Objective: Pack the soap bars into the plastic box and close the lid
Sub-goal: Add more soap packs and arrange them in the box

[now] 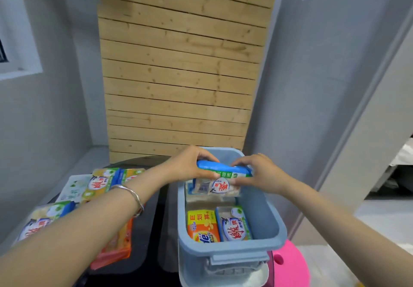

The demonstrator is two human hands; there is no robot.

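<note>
Outstretched left hand [190, 163], right hand [260, 172], pinching soap bar [223, 168]

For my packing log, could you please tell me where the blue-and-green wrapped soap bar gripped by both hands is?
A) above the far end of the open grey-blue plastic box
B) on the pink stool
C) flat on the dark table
A: the left hand and right hand hold the blue-and-green wrapped soap bar over the far end of the lidless grey-blue plastic box.
</note>
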